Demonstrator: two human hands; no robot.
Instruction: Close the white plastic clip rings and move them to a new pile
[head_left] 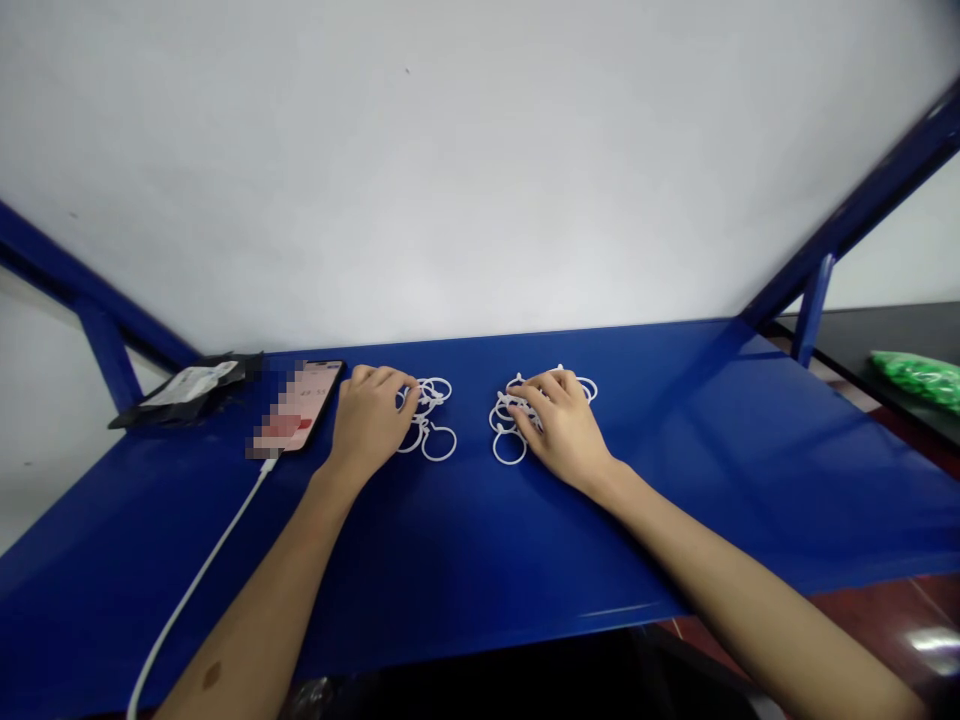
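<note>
White plastic rings with small eyelets, like curtain rings, lie on the blue table in two loose piles. My left hand [375,410] rests palm down at the left pile [439,443], its thumb and fingertips at the near rings. The fingers are loosely bent and a little apart, with no ring lifted. Over the right pile [510,447] lies my right hand [559,420], fingers spread and touching the rings. It covers part of that pile, and rings show past its fingertips and on its far side.
A phone [307,405] lies left of my left hand, with a white charging cable [202,570] running to the near edge. Behind it is a black plastic packet [195,385]. Blue frame bars [814,310] rise at both sides. At far right a green bag [919,378] sits on a dark surface.
</note>
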